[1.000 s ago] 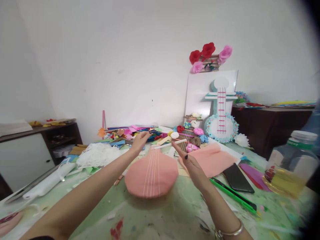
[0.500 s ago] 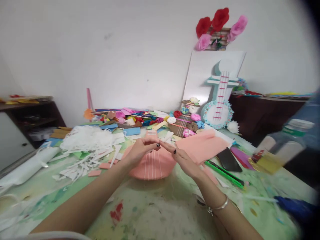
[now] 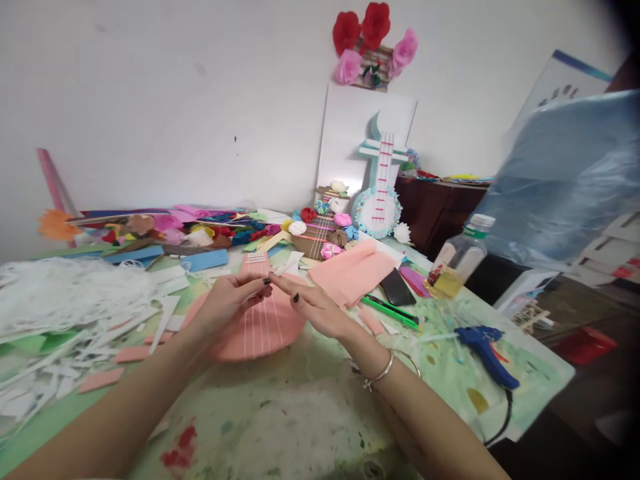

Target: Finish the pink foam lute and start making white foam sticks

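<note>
Over the matte, rounded lute (image 3: 270,330), left hand (image 3: 229,299) meets right hand (image 3: 321,311), their grasp unclear.

I have soft, even, fairly pale daylight-like light over the desk (image 3: 300,427), leaving the wall (image 3: 200,120) a flat grey-white. Below the pink instrument (image 3: 263,330) I see only a faint, soft-edged shadow. The white board (image 3: 350,133) carries a glare patch low on its left; the blue plastic (image 3: 565,173) shows shiny streaks. My view stretches and blurs toward the sides, and black darkens its right corners.
</note>
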Motion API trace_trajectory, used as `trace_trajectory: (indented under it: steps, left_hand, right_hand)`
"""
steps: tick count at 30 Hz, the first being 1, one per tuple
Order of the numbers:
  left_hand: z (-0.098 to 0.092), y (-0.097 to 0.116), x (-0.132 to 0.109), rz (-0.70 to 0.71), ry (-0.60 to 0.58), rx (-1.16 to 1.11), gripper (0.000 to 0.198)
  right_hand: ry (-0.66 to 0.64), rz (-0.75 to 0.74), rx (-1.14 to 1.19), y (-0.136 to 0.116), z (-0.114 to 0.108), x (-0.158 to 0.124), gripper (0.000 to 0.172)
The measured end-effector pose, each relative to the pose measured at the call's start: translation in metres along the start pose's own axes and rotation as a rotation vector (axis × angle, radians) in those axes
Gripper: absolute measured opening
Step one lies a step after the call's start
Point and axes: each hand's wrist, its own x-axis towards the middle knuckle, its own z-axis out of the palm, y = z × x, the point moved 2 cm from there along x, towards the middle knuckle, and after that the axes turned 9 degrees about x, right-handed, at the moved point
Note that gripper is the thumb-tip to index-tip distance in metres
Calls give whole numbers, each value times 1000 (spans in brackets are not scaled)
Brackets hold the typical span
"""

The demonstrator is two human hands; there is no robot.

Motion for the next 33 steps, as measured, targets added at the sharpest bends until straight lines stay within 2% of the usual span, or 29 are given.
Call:
trace_trajectory:
  steps: [4, 6, 8, 9, 10, 12, 13, 17, 19, 21, 25, 29, 33]
  left_hand:
    - [-2, 1, 2, 28, 78, 66, 18]
    - [-4, 2, 4, 23, 138, 77, 19]
    - [-7, 3, 5, 16, 179, 51, 21]
    - [-9, 3, 6, 15, 191, 35, 22]
    - [-10, 3, 7, 19, 195, 22, 23]
    - [-12, 3, 8, 23, 198, 6, 25]
    - [-13, 2, 8, 17, 200, -2, 26]
    - [-13, 0, 8, -8, 176, -86, 26]
    - [-12, 1, 8, -1, 150, -118, 26]
    - [-10, 2, 7, 5, 136, -132, 26]
    - [-8, 4, 5, 17, 112, -168, 24]
    - [-7, 5, 5, 35, 74, -212, 23]
    - [-4, 9, 1, 15, 18, -271, 22]
  right_hand:
    - [4, 15, -95, 2, -11, 2, 48]
    - [122, 178, -277, 1, -32, 1, 39]
    - [271, 427, -575, -5, -61, -8, 33]
    - [301, 512, -659, -11, -74, -15, 31]
    - [308, 569, -704, -17, -85, -24, 27]
    - [233, 710, -755, -28, -97, -46, 11]
    - [183, 784, -780, -32, -97, -59, 4]
    - [27, 958, -870, -36, -79, -107, 19]
    - [-57, 987, -928, -35, -68, -128, 18]
    - [-58, 998, -939, -35, -63, -144, 16]
    - [10, 1013, -784, -35, -62, -166, 6]
    - [150, 990, -875, -30, -59, -170, 17]
    - [135, 1004, -892, -25, -50, -166, 14]
